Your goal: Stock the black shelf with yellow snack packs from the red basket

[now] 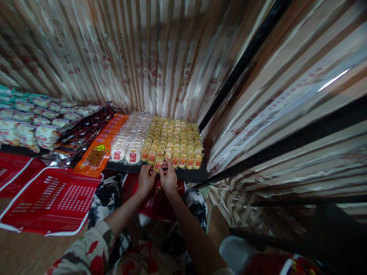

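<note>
My left hand (146, 178) and my right hand (168, 176) meet at the front edge of a dark shelf (189, 175). Both pinch one small yellow snack packet (158, 163) with a red label, at the front of a block of several rows of the same yellow packets (174, 139). The fingers of both hands are curled closed on that packet. Left of the yellow block lie rows of round white packets (130, 143) with red labels.
Orange flat packets (100, 151), dark red-wrapped packets (83, 131) and white-green packets (31, 122) fill the shelf's left side. Red plastic baskets (54, 198) lie on the floor at left, another (156, 202) under my hands. Striped foil curtains (160, 57) hang behind and at right.
</note>
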Demonstrator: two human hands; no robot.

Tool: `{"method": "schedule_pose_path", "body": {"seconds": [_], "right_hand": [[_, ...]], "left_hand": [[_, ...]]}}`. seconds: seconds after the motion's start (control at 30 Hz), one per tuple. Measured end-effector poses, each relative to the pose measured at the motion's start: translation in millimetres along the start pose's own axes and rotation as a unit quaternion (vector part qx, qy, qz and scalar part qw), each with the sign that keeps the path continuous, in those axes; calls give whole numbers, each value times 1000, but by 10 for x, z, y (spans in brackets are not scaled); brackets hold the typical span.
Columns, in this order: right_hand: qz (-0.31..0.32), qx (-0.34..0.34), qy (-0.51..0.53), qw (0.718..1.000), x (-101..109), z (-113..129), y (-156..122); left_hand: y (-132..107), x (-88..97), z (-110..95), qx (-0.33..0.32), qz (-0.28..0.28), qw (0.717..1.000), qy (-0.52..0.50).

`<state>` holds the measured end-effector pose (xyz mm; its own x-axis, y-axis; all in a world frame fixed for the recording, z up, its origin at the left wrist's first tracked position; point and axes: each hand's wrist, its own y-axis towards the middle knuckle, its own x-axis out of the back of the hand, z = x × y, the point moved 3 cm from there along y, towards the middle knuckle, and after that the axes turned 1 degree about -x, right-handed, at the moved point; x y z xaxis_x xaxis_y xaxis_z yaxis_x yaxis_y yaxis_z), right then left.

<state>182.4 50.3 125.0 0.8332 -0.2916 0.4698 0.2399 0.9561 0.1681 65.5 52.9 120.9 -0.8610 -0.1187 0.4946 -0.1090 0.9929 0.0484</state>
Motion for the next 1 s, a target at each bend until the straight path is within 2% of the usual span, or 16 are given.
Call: {"method": "schedule_pose_path", "body": {"seconds": [0.2,0.47,0.6,0.77,1.0], "right_hand": [[-13,1,-35,999,-6,-45,24],[-23,77,2,997,-50,-130,-19],[-51,113,0,992,-84,-153,-18],[-70,119,-27,990,-96,-224,-38],[-56,118,-43,991,-107,-264,-60]], "left_hand": [[72,-109,56,2,-2,1000,17],[78,-115,63,-29,-41,998,38],[106,-134,70,-43,-51,997,27],[143,-150,65,-78,-55,995,15],[202,-150,81,-47,-39,998,20]]}}
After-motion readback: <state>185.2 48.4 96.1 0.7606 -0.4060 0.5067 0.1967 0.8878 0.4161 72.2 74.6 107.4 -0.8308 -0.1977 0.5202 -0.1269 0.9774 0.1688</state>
